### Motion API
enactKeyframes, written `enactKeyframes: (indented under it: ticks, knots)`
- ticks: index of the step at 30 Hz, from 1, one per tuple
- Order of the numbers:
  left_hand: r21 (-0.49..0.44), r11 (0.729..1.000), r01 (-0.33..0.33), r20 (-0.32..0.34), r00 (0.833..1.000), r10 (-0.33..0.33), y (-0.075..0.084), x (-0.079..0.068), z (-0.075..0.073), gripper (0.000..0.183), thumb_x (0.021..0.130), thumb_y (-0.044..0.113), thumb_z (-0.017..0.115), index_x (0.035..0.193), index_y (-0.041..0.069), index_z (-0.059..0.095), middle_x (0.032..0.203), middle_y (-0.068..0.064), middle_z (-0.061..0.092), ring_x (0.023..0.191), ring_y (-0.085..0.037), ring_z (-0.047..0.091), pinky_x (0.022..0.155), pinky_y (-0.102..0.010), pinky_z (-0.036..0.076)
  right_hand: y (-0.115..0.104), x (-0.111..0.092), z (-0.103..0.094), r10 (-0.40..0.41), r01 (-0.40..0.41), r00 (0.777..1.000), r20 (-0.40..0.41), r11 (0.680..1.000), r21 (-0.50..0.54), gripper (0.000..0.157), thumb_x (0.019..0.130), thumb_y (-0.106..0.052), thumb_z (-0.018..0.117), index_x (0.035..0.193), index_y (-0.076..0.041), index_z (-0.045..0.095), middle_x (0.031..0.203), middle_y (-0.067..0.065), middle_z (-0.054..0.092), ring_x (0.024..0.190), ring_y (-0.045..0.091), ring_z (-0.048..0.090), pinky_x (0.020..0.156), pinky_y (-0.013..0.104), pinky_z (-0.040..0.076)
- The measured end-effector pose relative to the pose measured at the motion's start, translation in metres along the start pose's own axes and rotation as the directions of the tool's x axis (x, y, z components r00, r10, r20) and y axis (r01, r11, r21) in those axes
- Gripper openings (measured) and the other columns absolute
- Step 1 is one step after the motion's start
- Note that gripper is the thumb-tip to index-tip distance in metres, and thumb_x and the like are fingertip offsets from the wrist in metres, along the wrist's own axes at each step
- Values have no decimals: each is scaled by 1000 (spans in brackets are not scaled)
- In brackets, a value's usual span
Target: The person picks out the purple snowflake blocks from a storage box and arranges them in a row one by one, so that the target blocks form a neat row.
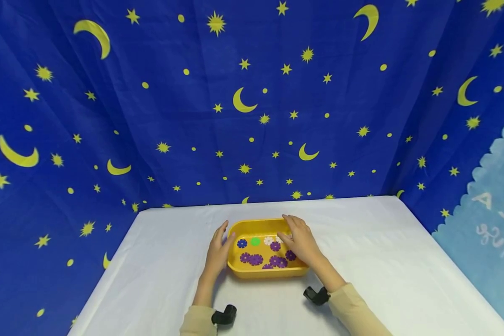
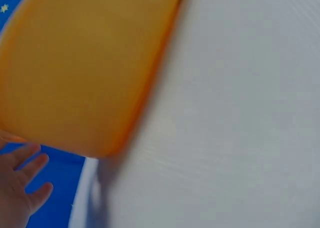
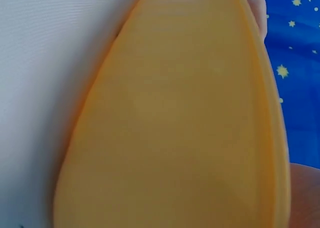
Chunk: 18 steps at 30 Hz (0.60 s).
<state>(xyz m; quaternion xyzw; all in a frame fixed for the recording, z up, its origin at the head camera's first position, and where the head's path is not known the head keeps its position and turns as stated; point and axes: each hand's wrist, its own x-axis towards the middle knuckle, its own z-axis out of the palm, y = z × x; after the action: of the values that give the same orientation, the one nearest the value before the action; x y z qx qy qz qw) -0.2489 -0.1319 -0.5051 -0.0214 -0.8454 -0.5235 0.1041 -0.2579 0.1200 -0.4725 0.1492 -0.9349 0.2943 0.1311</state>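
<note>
Tray point(image 1: 264, 274): located between the 2 hands on the tabletop point(image 1: 403, 270); whether it is lifted slightly is not clear. Left hand point(image 1: 218, 252): beside the tray's left end, fingers extended and spread, nothing held. Right hand point(image 1: 302, 240): over the tray's right end, thumb inward and fingers wide apart; no item seen in it, and a grip on the rim cannot be confirmed. Contents, between the hands: 1 blue disc point(image 1: 241, 243) and 1 green disc point(image 1: 255, 241) nearer the left hand, white discs point(image 1: 269, 240) by the right thumb, purple discs point(image 1: 256, 259) scattered nearer the wrists. Assessment: tray positioned within reach of the hands; discs lie loose, none visibly joined; handling of individual discs appears outstanding.
</note>
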Motion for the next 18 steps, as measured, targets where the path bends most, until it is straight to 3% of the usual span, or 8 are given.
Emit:
enactKeyframes:
  ticks: [5, 8, 18]
  knots:
    - [-226, 974, 33, 36, 999, -26, -14, 1, 5, 53, 99, 28, 50, 146, 7, 36, 149, -17, 40, 140, -35, 34, 120, -51, 22, 3, 4, 5, 11, -15, 999, 40, 993, 113, 55, 87, -19, 69, 135, -1, 49, 135, 21, 54, 126, 37, 50, 110, 52, 40]
    - [-313, 948, 63, 64, 997, -45, -18, 3, 5, 52, 100, 23, 48, 146, 4, 34, 151, -17, 37, 142, -34, 32, 120, -47, 23, 3, 6, 8, 19, -32, 997, 70, 984, 177, 55, 86, -16, 70, 134, 0, 49, 132, 21, 56, 124, 36, 53, 108, 50, 43]
    - [-406, 900, 159, 100, 987, -130, -27, 1, 9, 53, 100, 34, 46, 146, 9, 36, 154, -12, 35, 144, -29, 29, 121, -45, 23, 6, 13, 19, -28, -23, 986, 166, 954, 299, 42, 84, -4, 69, 124, 2, 57, 110, 19, 68, 101, 35, 63, 89, 47, 55]
